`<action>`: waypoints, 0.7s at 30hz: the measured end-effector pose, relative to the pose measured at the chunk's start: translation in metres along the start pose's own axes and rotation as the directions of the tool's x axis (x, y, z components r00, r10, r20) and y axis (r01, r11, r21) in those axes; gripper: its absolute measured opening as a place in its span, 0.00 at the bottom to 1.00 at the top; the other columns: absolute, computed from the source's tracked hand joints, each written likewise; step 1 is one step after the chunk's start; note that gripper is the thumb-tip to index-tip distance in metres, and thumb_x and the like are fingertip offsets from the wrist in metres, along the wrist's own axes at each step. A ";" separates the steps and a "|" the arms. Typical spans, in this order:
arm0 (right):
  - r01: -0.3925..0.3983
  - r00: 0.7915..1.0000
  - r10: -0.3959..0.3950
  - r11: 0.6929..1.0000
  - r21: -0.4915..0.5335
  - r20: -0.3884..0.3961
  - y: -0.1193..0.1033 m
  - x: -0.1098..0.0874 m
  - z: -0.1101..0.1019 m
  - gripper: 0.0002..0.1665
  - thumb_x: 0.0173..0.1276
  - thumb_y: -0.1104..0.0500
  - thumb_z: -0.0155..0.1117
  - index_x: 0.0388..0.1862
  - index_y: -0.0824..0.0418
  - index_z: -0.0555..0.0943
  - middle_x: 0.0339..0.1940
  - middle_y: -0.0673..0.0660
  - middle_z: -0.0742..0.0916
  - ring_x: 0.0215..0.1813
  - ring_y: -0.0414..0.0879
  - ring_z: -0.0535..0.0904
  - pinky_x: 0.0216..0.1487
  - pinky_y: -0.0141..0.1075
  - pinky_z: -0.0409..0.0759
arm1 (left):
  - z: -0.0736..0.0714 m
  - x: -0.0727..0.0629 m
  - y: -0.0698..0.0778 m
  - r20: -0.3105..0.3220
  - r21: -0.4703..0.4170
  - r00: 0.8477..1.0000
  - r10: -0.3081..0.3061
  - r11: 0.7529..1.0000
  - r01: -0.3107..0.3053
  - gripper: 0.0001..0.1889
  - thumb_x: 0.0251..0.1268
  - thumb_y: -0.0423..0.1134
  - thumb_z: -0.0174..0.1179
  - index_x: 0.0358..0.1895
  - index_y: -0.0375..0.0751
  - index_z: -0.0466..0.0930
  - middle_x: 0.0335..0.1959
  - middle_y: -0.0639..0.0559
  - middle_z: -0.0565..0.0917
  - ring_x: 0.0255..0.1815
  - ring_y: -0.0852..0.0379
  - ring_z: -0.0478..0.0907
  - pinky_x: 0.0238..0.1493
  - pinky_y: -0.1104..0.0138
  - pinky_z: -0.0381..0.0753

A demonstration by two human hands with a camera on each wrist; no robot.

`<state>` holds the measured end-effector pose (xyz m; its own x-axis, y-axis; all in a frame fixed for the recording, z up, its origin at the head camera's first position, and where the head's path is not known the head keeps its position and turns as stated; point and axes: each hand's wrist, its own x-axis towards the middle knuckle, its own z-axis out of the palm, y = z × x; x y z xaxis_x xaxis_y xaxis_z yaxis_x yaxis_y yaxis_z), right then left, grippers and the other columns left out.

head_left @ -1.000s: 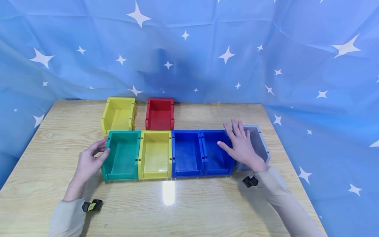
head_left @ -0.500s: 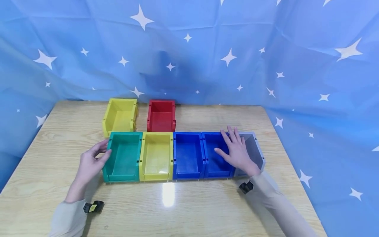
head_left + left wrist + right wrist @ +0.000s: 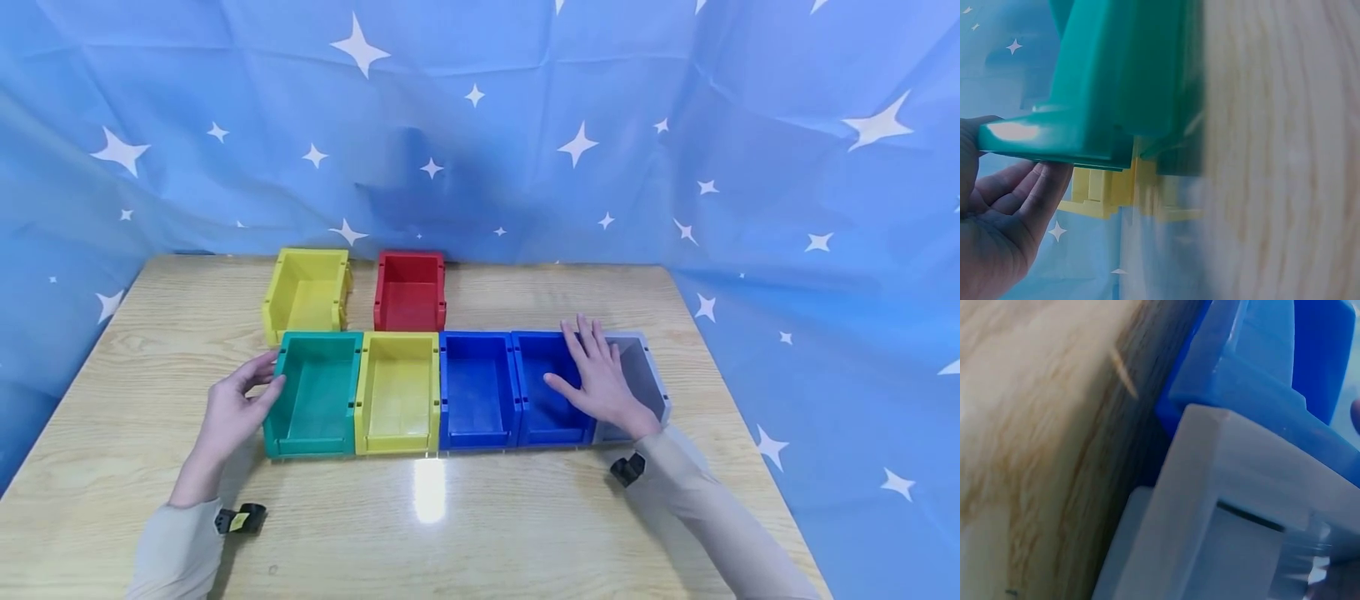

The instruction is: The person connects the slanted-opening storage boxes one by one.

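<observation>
**Front row formed, with two units standing outside it**

At far left, the left hand (image 3: 236,408) grips the side wall of the green storage bin (image 3: 318,400); in the left wrist view the thumb passes to the far side of the rim while the fingers bear on the outer face, clamping the wall between them. Behind it stands the rear yellow storage bin (image 3: 313,300); whether these two touch cannot be told. The front yellow storage bin (image 3: 397,392) lies against the green one's right side. Farther back on the desk (image 3: 337,533), the red storage bin (image 3: 410,292) stands apart from its yellow neighbor. Next come the left blue storage bin (image 3: 477,392) and the right blue storage bin (image 3: 543,417), side by side. Over the latter extends the right hand (image 3: 602,386), its fingers straight and spread apart; contact with the walls beneath cannot be confirmed. At far right, the gray storage bin (image 3: 641,375), partly covered by this hand, abuts the right blue storage bin, as the right wrist view indicates.

Progress, judged from the layout: five units stand side by side with their fronts nearly level, so the row appears essentially complete. Only slight squaring or pressing together seems left there. The rear yellow and red units are not incorporated.
</observation>
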<state>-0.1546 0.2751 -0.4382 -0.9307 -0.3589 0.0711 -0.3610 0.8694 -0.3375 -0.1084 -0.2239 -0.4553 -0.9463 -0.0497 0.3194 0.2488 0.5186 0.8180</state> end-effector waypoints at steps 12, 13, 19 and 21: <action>0.038 0.983 -0.023 0.996 0.080 -0.185 -0.005 0.002 -0.003 0.45 0.66 0.47 0.59 0.74 0.63 0.52 0.74 0.68 0.54 0.75 0.61 0.40 0.64 0.68 0.44 | 0.000 0.001 0.000 0.002 0.027 1.000 0.029 0.999 -0.029 0.17 0.61 0.25 0.57 0.54 0.21 0.73 0.40 0.30 0.81 0.37 0.83 0.69 0.39 0.87 0.70; 0.066 0.973 -0.045 0.995 0.081 -0.228 -0.006 0.004 -0.005 0.44 0.65 0.49 0.61 0.73 0.65 0.54 0.72 0.70 0.57 0.74 0.62 0.44 0.65 0.67 0.47 | 0.000 0.001 0.000 0.002 0.029 1.000 0.031 0.999 -0.031 0.17 0.61 0.25 0.57 0.54 0.21 0.73 0.41 0.30 0.81 0.38 0.83 0.69 0.40 0.87 0.70; 0.135 0.939 -0.073 0.977 0.164 -0.337 -0.017 0.022 -0.026 0.38 0.63 0.58 0.64 0.69 0.68 0.61 0.68 0.69 0.66 0.69 0.62 0.59 0.65 0.59 0.59 | -0.001 0.000 0.002 0.018 0.025 1.000 0.009 1.000 -0.010 0.18 0.62 0.26 0.56 0.55 0.22 0.73 0.42 0.30 0.81 0.38 0.82 0.69 0.38 0.87 0.71; 0.117 0.944 -0.046 0.973 0.200 -0.326 -0.020 0.030 -0.033 0.37 0.64 0.58 0.63 0.69 0.67 0.61 0.68 0.68 0.67 0.68 0.61 0.60 0.64 0.58 0.61 | 0.000 -0.001 0.002 0.025 0.024 1.000 -0.002 1.000 0.002 0.18 0.63 0.27 0.56 0.56 0.22 0.72 0.42 0.30 0.81 0.38 0.82 0.69 0.37 0.87 0.71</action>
<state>-0.1773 0.2582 -0.3982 -0.8814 -0.2686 0.3887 -0.4481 0.7357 -0.5078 -0.1069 -0.2232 -0.4539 -0.9518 -0.0293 0.3053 0.2422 0.5390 0.8068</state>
